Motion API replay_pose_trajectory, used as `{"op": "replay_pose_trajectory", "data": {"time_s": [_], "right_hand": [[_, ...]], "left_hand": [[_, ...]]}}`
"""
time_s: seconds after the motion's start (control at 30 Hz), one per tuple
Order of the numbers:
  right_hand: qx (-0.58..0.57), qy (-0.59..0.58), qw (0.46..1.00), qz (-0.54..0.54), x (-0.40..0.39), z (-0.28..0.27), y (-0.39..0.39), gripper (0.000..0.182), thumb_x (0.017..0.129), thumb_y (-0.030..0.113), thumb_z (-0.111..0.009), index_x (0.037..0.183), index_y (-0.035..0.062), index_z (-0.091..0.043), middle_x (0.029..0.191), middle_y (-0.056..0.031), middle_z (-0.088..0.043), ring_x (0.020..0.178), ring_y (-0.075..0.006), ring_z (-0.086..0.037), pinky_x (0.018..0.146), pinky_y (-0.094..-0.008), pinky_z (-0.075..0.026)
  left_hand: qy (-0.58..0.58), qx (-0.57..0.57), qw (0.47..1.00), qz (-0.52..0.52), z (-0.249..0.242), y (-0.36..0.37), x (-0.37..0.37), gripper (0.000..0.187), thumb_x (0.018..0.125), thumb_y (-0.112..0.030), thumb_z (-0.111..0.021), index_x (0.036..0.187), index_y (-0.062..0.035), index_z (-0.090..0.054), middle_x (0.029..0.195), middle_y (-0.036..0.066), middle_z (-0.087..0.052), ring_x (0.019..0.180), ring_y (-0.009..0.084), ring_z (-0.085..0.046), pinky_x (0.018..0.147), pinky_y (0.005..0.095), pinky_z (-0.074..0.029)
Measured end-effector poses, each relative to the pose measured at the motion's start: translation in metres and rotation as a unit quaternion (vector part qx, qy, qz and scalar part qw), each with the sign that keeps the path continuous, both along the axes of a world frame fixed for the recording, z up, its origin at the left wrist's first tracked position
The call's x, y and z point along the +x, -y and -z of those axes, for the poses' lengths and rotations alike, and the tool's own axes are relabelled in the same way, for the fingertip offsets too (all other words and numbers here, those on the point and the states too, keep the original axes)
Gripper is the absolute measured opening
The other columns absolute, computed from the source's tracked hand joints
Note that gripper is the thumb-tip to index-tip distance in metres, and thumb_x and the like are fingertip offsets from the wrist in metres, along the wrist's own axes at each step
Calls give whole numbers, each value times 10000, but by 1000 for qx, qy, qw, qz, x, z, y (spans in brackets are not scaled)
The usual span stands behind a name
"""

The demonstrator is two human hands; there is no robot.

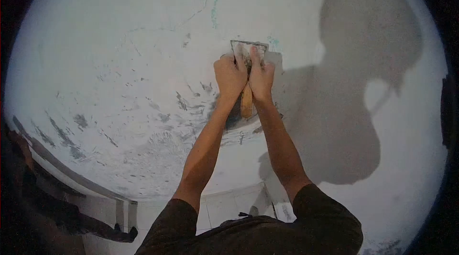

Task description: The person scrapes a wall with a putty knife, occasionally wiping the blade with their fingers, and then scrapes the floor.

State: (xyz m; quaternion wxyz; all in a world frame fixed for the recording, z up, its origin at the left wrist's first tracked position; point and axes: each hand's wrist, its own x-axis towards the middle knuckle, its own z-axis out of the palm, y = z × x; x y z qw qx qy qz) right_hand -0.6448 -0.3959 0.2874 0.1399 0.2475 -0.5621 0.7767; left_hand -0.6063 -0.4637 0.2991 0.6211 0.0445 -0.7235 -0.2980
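Both of my hands are on one scraper (246, 104), a tool with a wide flat metal blade and a wooden handle. The blade's edge points up against a white wall (143, 68). My left hand (230, 75) grips it from the left, thumb along the blade. From the right my right hand (261, 75) closes on it, with its thumb raised beside the other. The handle's lower end shows between my wrists. Grey marks and scrape patches cover the wall left of and below my hands; thin green marks lie above.
A large shadow (354, 87) falls on the wall at right. Pale floor tiles (215, 209) show below. At the lower left, a person's dark-clothed legs (71, 216) are partly visible beside a dark ledge or strip along the wall.
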Motion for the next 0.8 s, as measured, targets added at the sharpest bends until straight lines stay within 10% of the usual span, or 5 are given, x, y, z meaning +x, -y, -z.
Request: {"op": "replay_pose_trajectory", "data": {"time_s": [0.17, 0.4, 0.8], "right_hand": [[-103, -24, 994, -14, -7, 6, 8, 495, 931, 353, -557, 637, -46, -559, 546, -2, -466, 562, -89, -422, 502, -322, -364], [28, -9, 999, -14, 5, -4, -13, 408, 938, 331, -547, 828, -55, -626, 737, -19, -578, 688, -82, -486, 611, -267, -418], [32, -9, 999, -12, 0, -8, -18, 451, 931, 380, -560, 671, 13, -590, 590, 29, -489, 597, -74, -415, 550, -272, -365]], "left_hand": [[-18, -53, 998, -33, 13, 3, -7, 474, 924, -253, -518, 596, 88, -500, 519, 249, -469, 415, 324, -434, 459, 418, -351], [23, -7, 999, -34, -2, -12, 2, 421, 907, -243, -524, 631, 70, -577, 592, 268, -544, 544, 431, -552, 516, 470, -418], [8, 8, 1000, -19, -4, -15, 0, 500, 945, -298, -487, 634, 89, -542, 529, 253, -484, 431, 340, -441, 479, 430, -364]]}}
